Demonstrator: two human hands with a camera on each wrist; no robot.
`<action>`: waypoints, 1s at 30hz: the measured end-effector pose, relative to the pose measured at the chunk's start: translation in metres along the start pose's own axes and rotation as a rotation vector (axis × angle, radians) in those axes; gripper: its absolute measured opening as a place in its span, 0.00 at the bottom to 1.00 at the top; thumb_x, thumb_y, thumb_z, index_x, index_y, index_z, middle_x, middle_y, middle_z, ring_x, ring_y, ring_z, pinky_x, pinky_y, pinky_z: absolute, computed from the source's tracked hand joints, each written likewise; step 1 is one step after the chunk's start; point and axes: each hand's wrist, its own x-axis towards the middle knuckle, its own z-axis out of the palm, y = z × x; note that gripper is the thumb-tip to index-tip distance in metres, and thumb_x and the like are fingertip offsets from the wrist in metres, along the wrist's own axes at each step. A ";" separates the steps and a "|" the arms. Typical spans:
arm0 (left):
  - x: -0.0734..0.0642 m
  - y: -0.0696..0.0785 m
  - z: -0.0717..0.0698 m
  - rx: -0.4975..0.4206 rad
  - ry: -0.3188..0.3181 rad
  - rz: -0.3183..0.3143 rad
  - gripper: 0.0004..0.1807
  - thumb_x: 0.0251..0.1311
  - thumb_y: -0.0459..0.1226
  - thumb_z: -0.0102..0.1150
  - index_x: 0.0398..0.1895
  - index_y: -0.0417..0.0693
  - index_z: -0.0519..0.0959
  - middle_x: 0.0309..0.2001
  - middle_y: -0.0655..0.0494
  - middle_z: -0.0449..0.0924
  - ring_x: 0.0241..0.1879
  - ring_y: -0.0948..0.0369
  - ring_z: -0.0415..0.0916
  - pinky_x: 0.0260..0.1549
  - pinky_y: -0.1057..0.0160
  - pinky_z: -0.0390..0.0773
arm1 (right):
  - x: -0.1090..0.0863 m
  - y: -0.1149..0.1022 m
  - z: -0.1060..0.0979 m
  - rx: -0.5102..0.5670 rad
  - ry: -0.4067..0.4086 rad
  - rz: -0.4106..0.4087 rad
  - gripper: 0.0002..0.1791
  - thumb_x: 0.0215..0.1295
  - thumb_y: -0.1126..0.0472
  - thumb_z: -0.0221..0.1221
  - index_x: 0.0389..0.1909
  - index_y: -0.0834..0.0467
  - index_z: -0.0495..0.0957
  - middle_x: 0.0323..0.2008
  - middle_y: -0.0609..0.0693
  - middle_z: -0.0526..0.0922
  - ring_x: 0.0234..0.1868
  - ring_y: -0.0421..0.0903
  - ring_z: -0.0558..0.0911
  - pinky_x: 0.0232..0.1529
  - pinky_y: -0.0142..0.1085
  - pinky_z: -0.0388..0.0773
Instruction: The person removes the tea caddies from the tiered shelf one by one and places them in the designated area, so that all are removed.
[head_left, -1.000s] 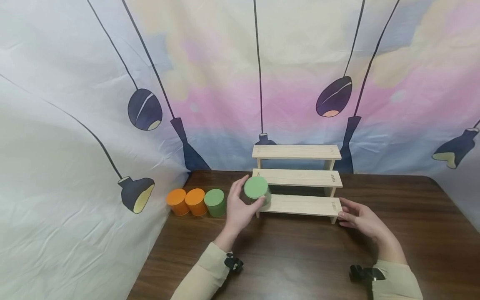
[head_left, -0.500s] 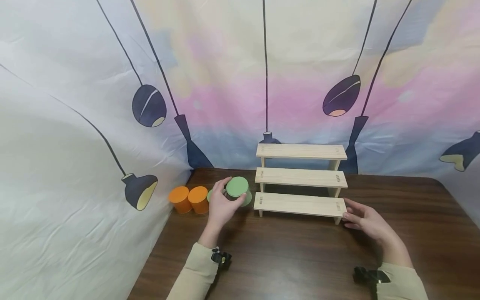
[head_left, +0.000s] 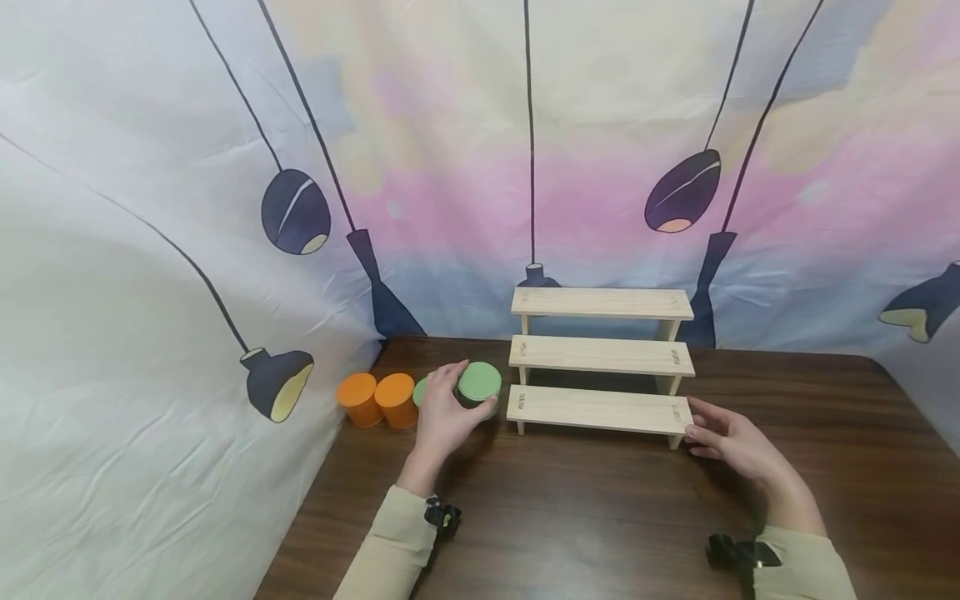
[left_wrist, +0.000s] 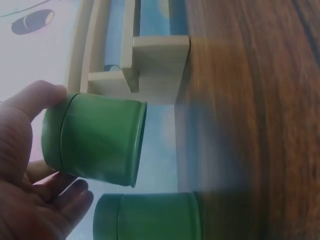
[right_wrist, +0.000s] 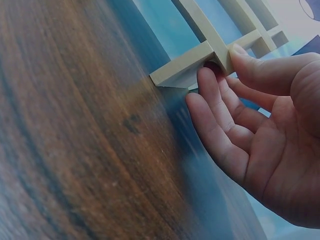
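Observation:
A green lidded tin [head_left: 480, 381] is pinched between the thumb and fingers of my left hand [head_left: 441, 425], left of the shelf. In the left wrist view this tin [left_wrist: 102, 140] hangs slightly tilted, with a gap between its base and the tabletop. A second green tin [left_wrist: 150, 217] stands on the table beside it, mostly hidden behind my hand in the head view. My right hand [head_left: 731, 442] grips the right end of the lowest step of a three-step wooden shelf [head_left: 600, 410]; its thumb [right_wrist: 245, 57] lies along the edge.
Two orange tins [head_left: 358, 400] stand side by side at the table's left edge, left of the green ones. Behind the shelf hangs a printed cloth [head_left: 600, 125] with lamp drawings. Dark wooden tabletop [head_left: 570, 508] spreads in front of the shelf.
My left hand has carried the green tin leftward from the shelf's left end, then slightly down near the other green tin. My right hand keeps its place on the shelf. The head view shifted slightly.

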 end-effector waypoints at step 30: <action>-0.001 -0.015 -0.001 0.288 -0.126 0.037 0.43 0.52 0.61 0.81 0.62 0.39 0.85 0.58 0.43 0.85 0.74 0.43 0.67 0.68 0.40 0.73 | -0.001 -0.004 0.001 -0.011 -0.002 0.025 0.39 0.82 0.66 0.57 0.81 0.77 0.48 0.67 0.81 0.69 0.54 0.51 0.86 0.52 0.42 0.87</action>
